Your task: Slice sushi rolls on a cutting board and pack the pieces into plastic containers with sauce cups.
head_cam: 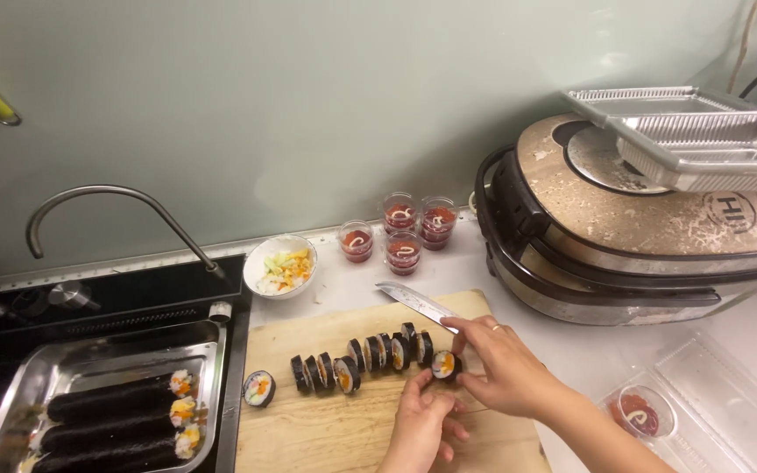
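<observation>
End slice of seaweed rice roll [444,364] pinched at the right end of the sliced row [363,356], on the wooden cutting board [326,429]. Gripped from above and the right by the right hand [505,368], fingers closed around it, a knife [415,303] also held in that hand, blade pointing up-left across the board's far edge. Touched from below by the left hand [424,419], fingertips curled against the slice. One loose slice [259,388] lying flat near the board's left edge, apart from the row. Left of the board, a metal tray [63,377] holding three uncut rolls [111,420], with a curved tap [107,206] behind. Beyond the board, a white bowl of scraps [280,265] and four small cups of red sauce [400,232]. To the right, a big rice cooker [633,236] with foil trays [703,140] stacked on top. Near the right wrist, a clear plastic box [711,394] with another sauce cup [642,412].
</observation>
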